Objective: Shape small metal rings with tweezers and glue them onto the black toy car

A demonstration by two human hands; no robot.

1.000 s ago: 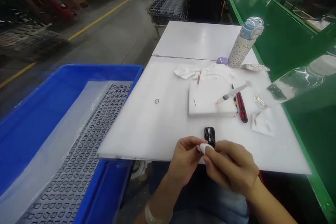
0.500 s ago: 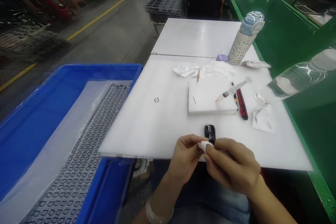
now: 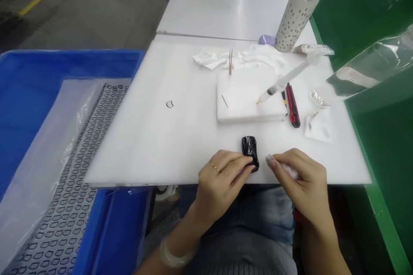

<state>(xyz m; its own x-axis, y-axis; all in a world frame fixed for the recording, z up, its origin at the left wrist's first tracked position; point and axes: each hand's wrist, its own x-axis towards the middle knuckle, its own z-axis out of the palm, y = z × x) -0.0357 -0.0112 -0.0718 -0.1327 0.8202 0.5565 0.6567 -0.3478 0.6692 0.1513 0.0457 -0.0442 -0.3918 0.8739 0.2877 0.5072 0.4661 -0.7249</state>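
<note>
A small glossy black piece [image 3: 249, 146] with a curved, waisted outline lies on the white tabletop near its front edge. My left hand [image 3: 222, 178] has its thumb and fingertips closed on the lower end of this piece. Just to the right, my right hand [image 3: 303, 178] pinches a folded white wipe [image 3: 287, 169], part of which is hidden in the fingers. Beyond the piece lies a white foam block [image 3: 248, 94], with a syringe [image 3: 287, 78], tweezers [image 3: 230, 62] and a thin needle-like bit [image 3: 224, 101] on it.
Right of the foam block lies a red utility knife [image 3: 293, 107]. A crumpled white wipe [image 3: 318, 126], a clear bottle [image 3: 361, 73] and a dotted flask [image 3: 295, 21] stand or lie nearby. One thin black outline part [image 3: 169, 104] is at left. A blue bin [image 3: 122, 223] holds rows of similar parts.
My hands have parted. The left has come down onto the black piece, while the right has moved rightward with the wipe. The view has tilted downward.
</note>
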